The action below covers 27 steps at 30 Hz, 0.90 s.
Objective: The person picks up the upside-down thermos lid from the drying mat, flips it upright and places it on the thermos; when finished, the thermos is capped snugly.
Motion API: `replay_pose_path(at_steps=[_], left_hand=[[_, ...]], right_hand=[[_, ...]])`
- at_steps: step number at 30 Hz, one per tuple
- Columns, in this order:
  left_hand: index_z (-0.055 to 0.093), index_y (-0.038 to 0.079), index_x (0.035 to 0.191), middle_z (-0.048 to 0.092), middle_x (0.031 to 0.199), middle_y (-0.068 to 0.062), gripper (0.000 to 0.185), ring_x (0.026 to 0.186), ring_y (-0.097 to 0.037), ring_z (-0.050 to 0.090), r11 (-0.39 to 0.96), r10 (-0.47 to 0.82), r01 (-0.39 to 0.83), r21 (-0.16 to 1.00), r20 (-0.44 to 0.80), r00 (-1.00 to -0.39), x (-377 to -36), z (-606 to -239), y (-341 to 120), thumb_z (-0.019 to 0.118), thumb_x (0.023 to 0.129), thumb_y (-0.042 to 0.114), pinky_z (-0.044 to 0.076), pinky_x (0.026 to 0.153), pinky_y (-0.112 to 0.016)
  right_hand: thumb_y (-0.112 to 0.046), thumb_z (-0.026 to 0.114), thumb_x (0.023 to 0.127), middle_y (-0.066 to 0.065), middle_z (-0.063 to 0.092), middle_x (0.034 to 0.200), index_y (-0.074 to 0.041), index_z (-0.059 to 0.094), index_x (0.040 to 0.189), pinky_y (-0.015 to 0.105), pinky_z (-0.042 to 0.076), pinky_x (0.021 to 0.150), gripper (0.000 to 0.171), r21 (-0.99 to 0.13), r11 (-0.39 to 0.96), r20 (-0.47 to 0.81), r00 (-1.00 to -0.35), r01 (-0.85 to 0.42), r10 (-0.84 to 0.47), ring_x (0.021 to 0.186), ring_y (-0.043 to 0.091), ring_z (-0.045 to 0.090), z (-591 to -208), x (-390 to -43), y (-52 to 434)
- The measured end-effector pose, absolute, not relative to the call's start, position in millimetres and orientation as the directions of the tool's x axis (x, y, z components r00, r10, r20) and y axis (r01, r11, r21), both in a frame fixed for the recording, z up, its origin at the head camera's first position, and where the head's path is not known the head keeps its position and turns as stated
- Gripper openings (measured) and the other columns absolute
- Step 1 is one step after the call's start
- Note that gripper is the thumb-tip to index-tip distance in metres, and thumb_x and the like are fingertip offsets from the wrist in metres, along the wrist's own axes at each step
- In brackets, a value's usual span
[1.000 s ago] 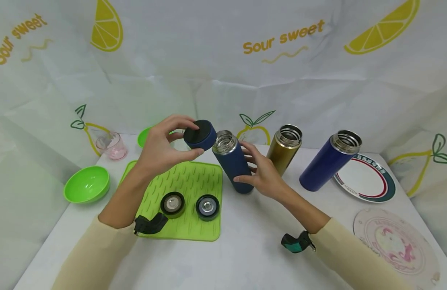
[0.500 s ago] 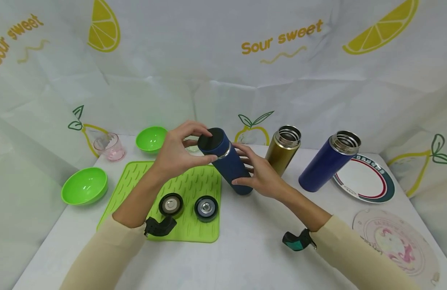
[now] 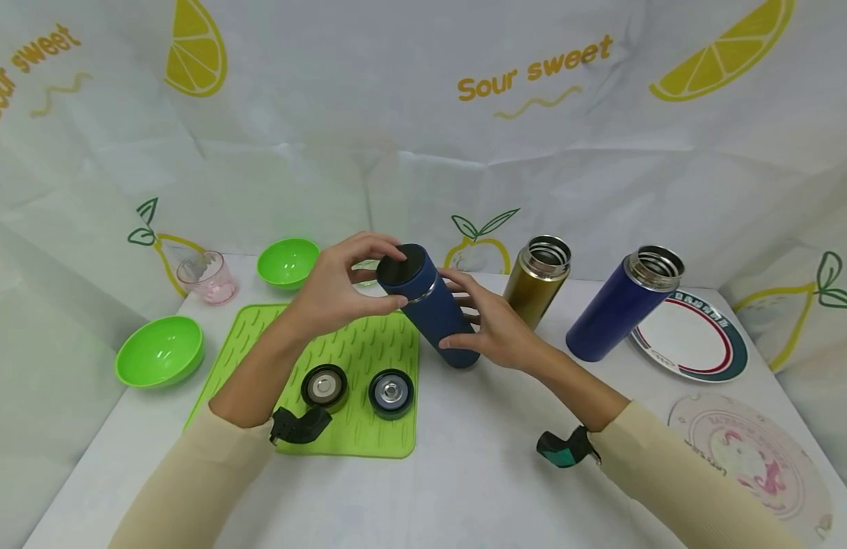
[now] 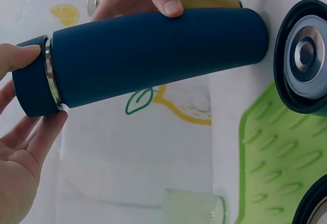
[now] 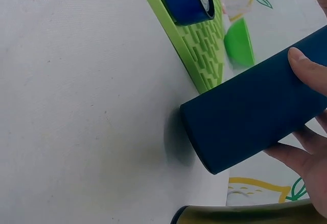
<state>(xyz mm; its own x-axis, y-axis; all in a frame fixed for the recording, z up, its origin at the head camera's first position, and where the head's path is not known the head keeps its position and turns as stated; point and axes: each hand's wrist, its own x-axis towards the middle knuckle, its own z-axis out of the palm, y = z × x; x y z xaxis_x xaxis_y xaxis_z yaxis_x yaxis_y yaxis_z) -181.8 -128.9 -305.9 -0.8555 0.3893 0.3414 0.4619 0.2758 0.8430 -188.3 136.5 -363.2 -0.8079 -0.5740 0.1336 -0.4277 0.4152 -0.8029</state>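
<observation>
A dark blue thermos bottle (image 3: 442, 324) stands on the table beside the mat's right edge. On its mouth sits a blue lid with a black top (image 3: 404, 268); a thin steel ring shows between lid and body in the left wrist view. My left hand (image 3: 337, 290) grips the lid, thumb on the near side and fingers round the far side. My right hand (image 3: 495, 324) holds the bottle's body from the right, thumb in front. In the right wrist view, the body (image 5: 250, 106) has its base close to the tabletop.
Two lids, one brown-rimmed (image 3: 325, 386) and one blue (image 3: 391, 393), lie upturned on a green mat (image 3: 327, 435). Lidless gold (image 3: 533, 293) and blue (image 3: 611, 313) bottles stand right, near a plate (image 3: 691, 335). Green bowls (image 3: 161, 352) (image 3: 288, 263) and a pink glass (image 3: 210, 278) stand left.
My left hand has brought the lid rightward and down from beside the bottle's mouth onto it. The right hand has kept its hold on the body. Little differs over the last half second.
</observation>
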Motion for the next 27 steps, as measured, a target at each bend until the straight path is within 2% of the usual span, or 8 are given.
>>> replay_pose_path(at_steps=[5,9,12,17,20,23,25,27], left_hand=[[0.068,0.004,0.12,0.059,0.142,-0.009,0.044,0.133,-0.026,0.059,0.294,0.441,0.448,0.844,0.296,-0.847,-182,-297,-131,0.084,0.079,0.002,0.056,0.107,-0.043],[0.062,0.013,0.134,0.06,0.145,-0.004,0.058,0.133,-0.023,0.058,0.401,0.477,0.475,0.783,0.264,-0.838,-181,-288,-134,0.085,0.081,0.015,0.054,0.108,-0.046],[0.056,0.019,0.143,0.061,0.143,0.0,0.072,0.123,-0.019,0.061,0.521,0.465,0.494,0.696,0.254,-0.848,-179,-281,-131,0.088,0.08,0.031,0.058,0.099,-0.043],[0.065,0.016,0.135,0.066,0.126,-0.004,0.067,0.104,-0.02,0.062,0.658,0.428,0.494,0.568,0.257,-0.866,-177,-271,-120,0.087,0.078,0.045,0.058,0.079,-0.034],[0.066,0.012,0.135,0.064,0.125,-0.007,0.062,0.105,-0.022,0.063,0.605,0.466,0.493,0.625,0.223,-0.856,-179,-268,-121,0.087,0.081,0.036,0.061,0.083,-0.032],[0.061,0.01,0.141,0.062,0.134,-0.008,0.065,0.119,-0.023,0.062,0.493,0.544,0.487,0.721,0.181,-0.819,-182,-266,-127,0.086,0.082,0.016,0.063,0.092,-0.038],[0.058,0.011,0.144,0.06,0.142,-0.008,0.07,0.13,-0.023,0.058,0.424,0.599,0.484,0.765,0.164,-0.784,-184,-265,-131,0.085,0.081,0.006,0.059,0.102,-0.044],[0.056,0.013,0.146,0.059,0.147,-0.006,0.072,0.138,-0.023,0.053,0.399,0.635,0.499,0.769,0.161,-0.755,-185,-264,-133,0.084,0.081,0.002,0.054,0.109,-0.049]], right_hand=[[-0.008,0.084,0.083,0.017,0.042,0.16,-0.025,0.024,0.161,0.062,0.049,0.109,0.1,-0.807,0.414,0.126,-0.808,-0.421,-0.576,0.142,0.044,0.051,-364,-190,137],[-0.009,0.084,0.083,0.018,0.041,0.16,-0.025,0.023,0.161,0.063,0.049,0.108,0.1,-0.809,0.416,0.122,-0.81,-0.416,-0.573,0.141,0.045,0.051,-365,-189,137],[-0.009,0.084,0.083,0.018,0.041,0.159,-0.025,0.023,0.161,0.063,0.049,0.108,0.1,-0.808,0.416,0.124,-0.812,-0.416,-0.571,0.141,0.045,0.051,-365,-190,137],[-0.01,0.083,0.083,0.017,0.042,0.159,-0.024,0.023,0.161,0.061,0.05,0.108,0.099,-0.795,0.42,0.136,-0.803,-0.438,-0.58,0.141,0.044,0.052,-364,-189,138],[-0.01,0.083,0.083,0.017,0.042,0.159,-0.023,0.023,0.161,0.061,0.05,0.108,0.099,-0.793,0.422,0.132,-0.799,-0.44,-0.586,0.141,0.043,0.052,-364,-189,138],[-0.01,0.084,0.083,0.017,0.043,0.159,-0.023,0.023,0.161,0.06,0.05,0.108,0.1,-0.795,0.422,0.125,-0.798,-0.436,-0.589,0.141,0.043,0.052,-364,-188,138],[-0.011,0.084,0.083,0.017,0.043,0.159,-0.023,0.024,0.161,0.061,0.05,0.109,0.099,-0.796,0.423,0.12,-0.798,-0.432,-0.59,0.141,0.043,0.051,-364,-188,138],[-0.01,0.084,0.083,0.017,0.043,0.159,-0.024,0.024,0.161,0.061,0.049,0.109,0.1,-0.799,0.423,0.117,-0.8,-0.428,-0.588,0.141,0.044,0.051,-364,-188,139]])
